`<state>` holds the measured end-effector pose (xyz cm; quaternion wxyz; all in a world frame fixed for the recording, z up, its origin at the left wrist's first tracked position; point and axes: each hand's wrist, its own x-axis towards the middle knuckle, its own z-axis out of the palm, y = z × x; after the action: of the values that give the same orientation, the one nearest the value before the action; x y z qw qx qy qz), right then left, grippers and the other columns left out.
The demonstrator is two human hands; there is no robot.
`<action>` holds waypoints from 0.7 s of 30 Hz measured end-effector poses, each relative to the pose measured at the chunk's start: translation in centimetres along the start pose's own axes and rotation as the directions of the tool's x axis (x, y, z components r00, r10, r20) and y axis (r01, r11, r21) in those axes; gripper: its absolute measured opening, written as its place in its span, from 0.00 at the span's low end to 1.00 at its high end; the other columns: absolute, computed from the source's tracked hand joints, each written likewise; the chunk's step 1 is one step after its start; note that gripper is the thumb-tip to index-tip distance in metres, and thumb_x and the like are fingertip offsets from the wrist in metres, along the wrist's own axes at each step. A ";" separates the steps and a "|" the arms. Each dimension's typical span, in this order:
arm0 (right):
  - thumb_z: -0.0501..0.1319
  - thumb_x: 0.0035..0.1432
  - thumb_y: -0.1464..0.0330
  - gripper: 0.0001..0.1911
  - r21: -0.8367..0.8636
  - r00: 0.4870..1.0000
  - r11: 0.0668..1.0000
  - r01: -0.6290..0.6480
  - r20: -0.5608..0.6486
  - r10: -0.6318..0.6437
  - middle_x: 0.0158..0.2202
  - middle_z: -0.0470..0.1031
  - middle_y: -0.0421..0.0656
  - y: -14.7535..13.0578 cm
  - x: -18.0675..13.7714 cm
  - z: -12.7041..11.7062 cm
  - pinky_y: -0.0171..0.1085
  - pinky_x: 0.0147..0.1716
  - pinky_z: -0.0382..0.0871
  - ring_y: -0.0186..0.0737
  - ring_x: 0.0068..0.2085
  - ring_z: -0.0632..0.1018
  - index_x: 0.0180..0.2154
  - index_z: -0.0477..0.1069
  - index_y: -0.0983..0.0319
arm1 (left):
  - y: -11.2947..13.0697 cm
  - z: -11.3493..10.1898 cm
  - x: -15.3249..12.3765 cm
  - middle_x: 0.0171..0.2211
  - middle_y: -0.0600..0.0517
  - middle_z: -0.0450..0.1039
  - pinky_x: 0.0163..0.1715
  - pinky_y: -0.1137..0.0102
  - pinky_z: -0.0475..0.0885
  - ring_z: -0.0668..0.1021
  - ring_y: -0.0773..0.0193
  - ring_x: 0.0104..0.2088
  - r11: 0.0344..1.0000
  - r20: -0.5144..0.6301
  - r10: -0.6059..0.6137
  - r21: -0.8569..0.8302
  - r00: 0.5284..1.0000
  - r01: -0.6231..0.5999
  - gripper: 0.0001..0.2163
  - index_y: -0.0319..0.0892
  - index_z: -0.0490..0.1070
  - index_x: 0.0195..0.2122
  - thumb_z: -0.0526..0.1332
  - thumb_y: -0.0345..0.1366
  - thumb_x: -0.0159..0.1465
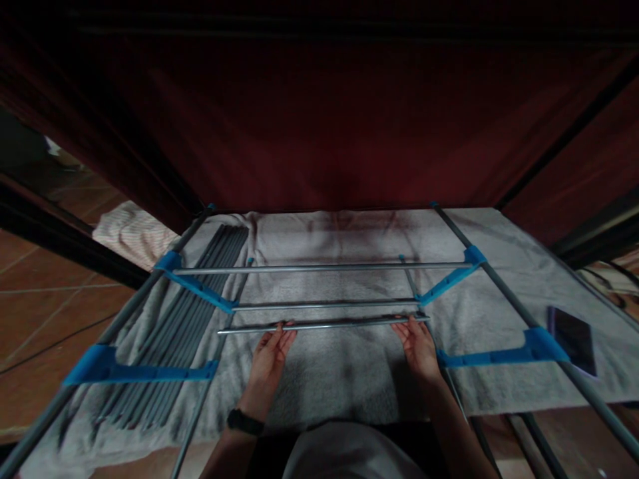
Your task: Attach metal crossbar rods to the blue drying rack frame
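Observation:
A thin grey metal tube (pixel 339 324) lies level across both hands. My left hand (pixel 272 349) pinches it left of its middle, and my right hand (pixel 417 342) grips it close to its right end. Around it stands a rack frame of grey poles joined by blue plastic brackets. Two crossbars, a farther one (pixel 319 269) and a nearer one (pixel 324 305), span the far brackets, left (pixel 200 289) and right (pixel 449 276). The near left bracket (pixel 140 366) and near right bracket (pixel 499 352) carry no crossbar between them. The held tube is apart from these brackets.
Several loose grey tubes (pixel 174 339) lie side by side on a grey cloth (pixel 319 233) at the left. A dark phone (pixel 573 339) rests at the right. Behind is a dark red panel (pixel 324 126). Tiled floor (pixel 44 293) shows at the left.

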<state>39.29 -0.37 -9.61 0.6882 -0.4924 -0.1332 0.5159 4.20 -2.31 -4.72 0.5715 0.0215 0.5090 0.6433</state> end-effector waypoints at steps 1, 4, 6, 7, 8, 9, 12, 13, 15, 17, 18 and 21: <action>0.73 0.50 0.62 0.10 0.007 1.000 1.000 0.000 0.003 0.000 0.34 0.81 0.42 0.0 0.0 -0.1 0.45 0.43 0.83 0.44 0.38 0.83 0.32 0.76 0.56 | 0.0 0.0 0.0 0.35 0.47 0.82 0.54 0.60 0.79 0.85 0.62 0.38 1.000 -0.004 0.001 -0.009 1.000 -0.001 0.09 0.39 0.71 0.27 0.68 0.24 0.62; 0.74 0.47 0.61 0.14 0.023 1.000 1.000 -0.010 0.029 0.009 0.39 0.83 0.43 -0.1 0.0 -0.5 0.40 0.43 0.83 0.42 0.42 0.84 0.36 0.77 0.57 | -0.4 -0.1 -0.1 0.34 0.48 0.82 0.52 0.62 0.80 0.85 0.63 0.36 0.999 0.001 0.010 -0.037 1.000 -0.010 0.11 0.39 0.69 0.27 0.69 0.24 0.62; 0.76 0.44 0.62 0.17 0.018 0.999 1.000 -0.021 0.028 0.020 0.39 0.83 0.44 0.0 0.2 -1.0 0.40 0.43 0.83 0.43 0.43 0.84 0.37 0.78 0.58 | -0.6 -0.3 0.0 0.33 0.48 0.82 0.51 0.63 0.80 0.85 0.63 0.35 0.999 0.017 0.015 -0.047 1.000 -0.014 0.11 0.40 0.69 0.28 0.71 0.25 0.61; 0.77 0.43 0.62 0.18 0.010 0.999 1.000 -0.024 0.029 0.024 0.40 0.83 0.44 0.0 0.4 -1.3 0.41 0.44 0.83 0.43 0.43 0.84 0.37 0.78 0.58 | -0.8 -0.5 0.0 0.33 0.49 0.81 0.50 0.63 0.80 0.85 0.64 0.35 0.999 0.031 0.017 -0.047 0.999 -0.015 0.11 0.40 0.70 0.29 0.72 0.26 0.60; 0.77 0.43 0.62 0.18 0.007 1.000 1.000 -0.017 0.022 0.017 0.40 0.83 0.44 0.1 0.6 -1.6 0.41 0.44 0.83 0.42 0.43 0.84 0.37 0.78 0.58 | -0.9 -0.6 0.0 0.32 0.49 0.81 0.50 0.64 0.80 0.84 0.64 0.35 0.999 0.041 0.024 -0.047 0.999 -0.022 0.11 0.40 0.70 0.29 0.73 0.27 0.59; 0.77 0.43 0.63 0.17 0.003 0.999 1.000 -0.019 0.025 0.019 0.41 0.83 0.44 0.3 0.9 -1.9 0.42 0.45 0.83 0.42 0.44 0.84 0.36 0.78 0.58 | -1.1 -0.7 0.0 0.32 0.49 0.81 0.50 0.64 0.80 0.84 0.64 0.34 0.998 0.053 0.034 -0.046 0.998 -0.032 0.12 0.40 0.70 0.29 0.74 0.29 0.58; 0.76 0.44 0.63 0.13 0.011 1.000 1.000 -0.016 0.001 0.016 0.39 0.82 0.43 0.6 1.6 -2.8 0.42 0.43 0.84 0.42 0.42 0.84 0.31 0.77 0.58 | -1.4 -1.0 0.1 0.32 0.50 0.80 0.51 0.63 0.80 0.83 0.64 0.34 0.997 0.081 0.060 -0.046 0.995 -0.057 0.14 0.40 0.70 0.29 0.77 0.32 0.56; 0.76 0.45 0.63 0.12 0.010 1.000 1.000 -0.015 -0.004 0.015 0.38 0.82 0.43 0.8 1.8 -3.0 0.43 0.43 0.84 0.42 0.41 0.84 0.30 0.77 0.58 | -1.5 -1.1 0.1 0.32 0.50 0.79 0.52 0.63 0.79 0.83 0.64 0.34 0.997 0.089 0.064 -0.047 0.994 -0.060 0.14 0.41 0.70 0.29 0.77 0.33 0.55; 0.75 0.48 0.63 0.10 -0.001 1.000 1.000 -0.018 -0.005 0.018 0.36 0.81 0.42 1.0 2.2 -3.5 0.44 0.43 0.84 0.43 0.39 0.84 0.31 0.78 0.57 | -1.6 -1.2 0.1 0.33 0.50 0.79 0.52 0.62 0.79 0.83 0.64 0.34 0.997 0.097 0.066 -0.049 0.993 -0.062 0.15 0.41 0.70 0.29 0.78 0.35 0.54; 0.75 0.49 0.62 0.09 -0.010 1.000 1.000 -0.014 -0.016 0.014 0.32 0.80 0.41 1.1 2.4 -3.8 0.46 0.43 0.84 0.43 0.37 0.83 0.29 0.77 0.56 | -1.7 -1.3 0.0 0.32 0.50 0.79 0.53 0.61 0.79 0.83 0.63 0.34 0.996 0.091 0.065 -0.059 0.994 -0.059 0.16 0.42 0.69 0.28 0.78 0.36 0.53; 0.75 0.49 0.61 0.10 -0.015 1.000 1.000 -0.013 -0.022 0.013 0.30 0.79 0.41 1.1 2.5 -3.9 0.47 0.44 0.84 0.43 0.36 0.83 0.28 0.77 0.56 | -1.8 -1.3 0.0 0.32 0.50 0.79 0.53 0.60 0.78 0.83 0.62 0.34 0.996 0.083 0.064 -0.067 0.994 -0.059 0.16 0.42 0.69 0.28 0.78 0.36 0.53; 0.75 0.49 0.60 0.12 -0.018 1.000 1.000 0.000 0.002 0.000 0.27 0.77 0.39 1.0 2.5 -3.9 0.48 0.46 0.83 0.43 0.34 0.82 0.26 0.75 0.57 | -1.7 -1.3 0.1 0.35 0.47 0.80 0.54 0.58 0.77 0.83 0.58 0.37 0.994 0.064 0.065 -0.090 0.996 -0.060 0.15 0.43 0.70 0.29 0.77 0.37 0.54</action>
<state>42.51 -0.37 -13.16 0.6837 -0.4981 -0.1382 0.5152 4.61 -3.39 -6.57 0.5681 0.0336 0.4601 0.6816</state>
